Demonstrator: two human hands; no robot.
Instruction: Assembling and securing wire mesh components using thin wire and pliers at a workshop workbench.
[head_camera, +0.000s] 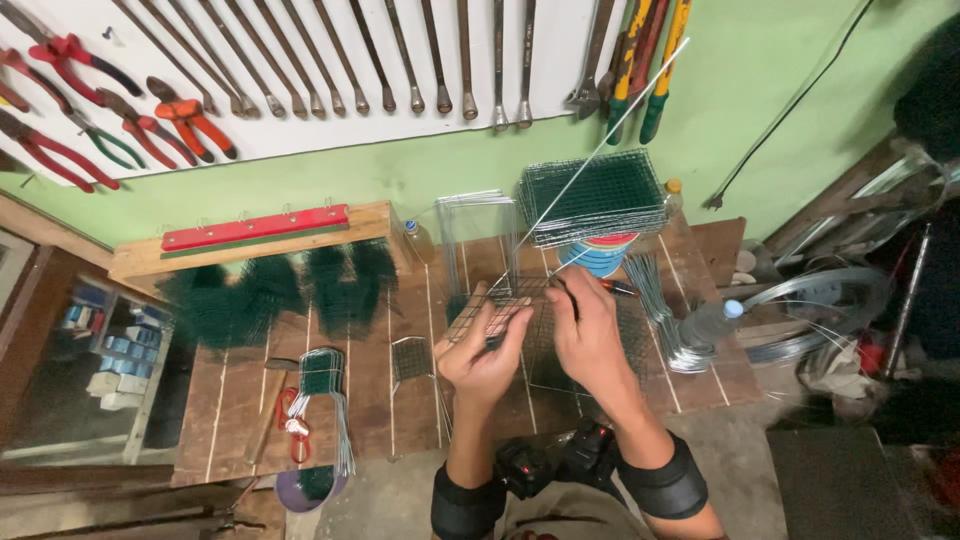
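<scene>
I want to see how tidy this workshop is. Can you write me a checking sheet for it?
Surface: brown wooden slat workbench, crowded.
Job's things: small green wire mesh panel and long thin straight metal wire, both in the hands.
Clutter: stack of green mesh panels, bundle of cut wires, clear plastic bottle, red-handled pliers.
Grippers: left hand grips the mesh panel; right hand pinches the wire.
Cables: thin black cable on the green wall.
Surroundings: wall board of hanging pliers and spanners; coiled wire at right.
</scene>
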